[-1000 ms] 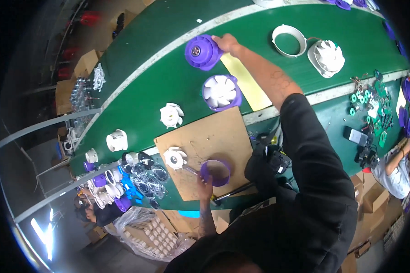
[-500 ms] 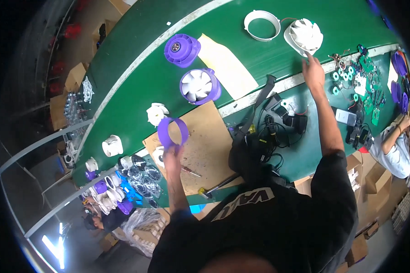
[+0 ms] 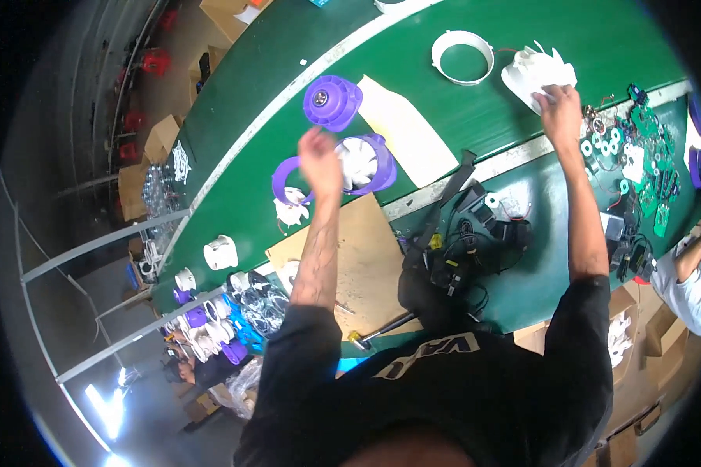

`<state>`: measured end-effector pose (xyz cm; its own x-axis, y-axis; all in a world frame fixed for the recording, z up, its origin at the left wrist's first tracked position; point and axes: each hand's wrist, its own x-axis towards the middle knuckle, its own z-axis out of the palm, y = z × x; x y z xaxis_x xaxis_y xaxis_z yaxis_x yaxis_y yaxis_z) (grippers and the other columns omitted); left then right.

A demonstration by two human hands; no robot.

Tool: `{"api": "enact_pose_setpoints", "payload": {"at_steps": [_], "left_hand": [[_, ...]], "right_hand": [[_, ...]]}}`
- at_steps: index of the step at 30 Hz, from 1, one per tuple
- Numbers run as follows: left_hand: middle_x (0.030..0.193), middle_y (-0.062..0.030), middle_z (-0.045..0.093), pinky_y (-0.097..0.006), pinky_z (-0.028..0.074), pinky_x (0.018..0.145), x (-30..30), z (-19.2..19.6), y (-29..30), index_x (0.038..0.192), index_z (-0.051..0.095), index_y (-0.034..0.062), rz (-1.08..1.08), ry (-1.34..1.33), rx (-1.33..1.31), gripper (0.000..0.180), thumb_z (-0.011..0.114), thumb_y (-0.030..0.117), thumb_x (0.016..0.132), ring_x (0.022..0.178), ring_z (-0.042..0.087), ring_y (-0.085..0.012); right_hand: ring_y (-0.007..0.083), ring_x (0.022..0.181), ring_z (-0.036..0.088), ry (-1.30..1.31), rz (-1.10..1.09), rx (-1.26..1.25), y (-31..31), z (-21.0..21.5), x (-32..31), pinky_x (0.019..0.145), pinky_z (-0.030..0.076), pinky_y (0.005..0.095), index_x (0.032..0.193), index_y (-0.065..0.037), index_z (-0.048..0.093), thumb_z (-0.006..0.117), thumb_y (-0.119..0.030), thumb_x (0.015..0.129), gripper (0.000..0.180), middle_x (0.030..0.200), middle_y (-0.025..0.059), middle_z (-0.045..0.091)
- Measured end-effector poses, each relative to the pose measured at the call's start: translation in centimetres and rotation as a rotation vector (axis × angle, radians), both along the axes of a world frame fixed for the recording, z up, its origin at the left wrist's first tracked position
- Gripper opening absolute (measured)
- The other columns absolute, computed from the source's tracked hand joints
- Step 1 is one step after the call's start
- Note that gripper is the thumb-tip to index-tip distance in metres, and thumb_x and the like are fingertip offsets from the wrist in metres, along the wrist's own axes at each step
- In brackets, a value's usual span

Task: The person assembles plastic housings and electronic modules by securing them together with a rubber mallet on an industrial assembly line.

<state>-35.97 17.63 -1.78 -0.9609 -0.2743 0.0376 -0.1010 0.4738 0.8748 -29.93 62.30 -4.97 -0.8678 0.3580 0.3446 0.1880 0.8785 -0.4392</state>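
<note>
Over the green work surface my left hand [image 3: 319, 159] is reaching forward, its fingers smeared by motion. It passes beside a purple ring [image 3: 280, 185], which lies around or against a white fan wheel [image 3: 292, 212]; any contact with the ring is hidden. Just past the fingertips sits a purple fan housing [image 3: 336, 101]. Partly behind that hand is another purple housing [image 3: 387, 165] with white blades inside. At the far right my right hand [image 3: 561, 113] grips the edge of a white fan [image 3: 536, 74], tilted up. A thin red wire runs from this fan toward a white ring [image 3: 483, 68].
A yellowish paper sheet [image 3: 409, 132] lies mid-surface. Nearer are a cardboard sheet [image 3: 366, 257], a hammer [image 3: 382, 331], and tangled black cables and adapters [image 3: 459, 249]. Green circuit boards [image 3: 653, 167] crowd the right, beside a co-worker's arm [image 3: 687, 261]. Bagged parts [image 3: 257, 300] lie left.
My left hand has moved forward from the cardboard, and the purple ring now lies by the white fan wheel. My right hand has taken hold of the white fan and tilted it.
</note>
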Motion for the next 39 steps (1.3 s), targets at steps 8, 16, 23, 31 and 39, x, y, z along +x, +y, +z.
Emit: {"api": "enact_pose_setpoints", "payload": {"at_steps": [8, 16, 23, 31, 39], "left_hand": [[0.120, -0.0237, 0.057, -0.036, 0.060, 0.063, -10.1, -5.6, 22.7, 0.141, 0.029, 0.0011, -0.418, -0.619, 0.121, 0.080, 0.070, 0.024, 0.077, 0.104, 0.062, -0.0299], [0.093, -0.0193, 0.068, -0.035, 0.051, 0.063, -3.8, -3.8, 23.2, 0.114, 0.065, 0.0069, -0.843, -0.221, -0.068, 0.036, 0.051, 0.006, 0.080, 0.077, 0.066, -0.0239], [0.092, -0.0142, 0.063, -0.034, 0.048, 0.074, 9.0, 4.6, 13.2, 0.117, 0.063, 0.0076, -0.789, -0.277, 0.147, 0.037, 0.059, 0.010, 0.080, 0.083, 0.059, -0.0224], [0.112, -0.0060, 0.062, -0.023, 0.046, 0.083, 26.1, 3.2, -3.8, 0.130, 0.053, 0.0030, -0.303, -0.451, 0.771, 0.039, 0.051, 0.013, 0.093, 0.098, 0.058, -0.0125], [0.130, -0.0111, 0.054, -0.032, 0.044, 0.099, 34.3, -3.8, -17.1, 0.132, 0.047, 0.0007, 0.067, -0.436, 1.272, 0.048, 0.036, 0.035, 0.101, 0.117, 0.054, -0.0197]], "right_hand": [[0.0073, 0.075, 0.043, 0.044, -0.195, -0.896, -1.3, 8.7, 5.5, 0.066, 0.036, 0.0227, 0.094, -0.003, 0.060, 0.058, -0.024, 0.094, 0.021, 0.082, -0.0025, 0.050], [0.0075, 0.070, 0.034, -0.273, 0.040, -1.060, 0.8, 12.1, 9.9, 0.062, 0.027, 0.0233, 0.075, -0.006, 0.048, 0.052, -0.015, 0.096, 0.024, 0.075, -0.0036, 0.036], [0.0191, 0.068, 0.043, -0.455, 0.742, -0.779, -8.2, 16.7, 7.7, 0.061, 0.035, 0.0338, 0.073, 0.003, 0.051, 0.059, -0.012, 0.090, 0.024, 0.073, 0.0088, 0.043], [0.0172, 0.085, 0.058, -1.279, 0.895, -0.984, -27.9, 12.9, 11.4, 0.075, 0.046, 0.0306, 0.102, 0.004, 0.064, 0.055, -0.021, 0.093, 0.028, 0.095, 0.0116, 0.064], [0.0193, 0.079, 0.066, -1.542, 0.497, -1.351, -45.6, 2.2, 14.9, 0.073, 0.055, 0.0358, 0.102, 0.005, 0.064, 0.049, -0.018, 0.096, 0.028, 0.097, 0.0129, 0.068]]}}
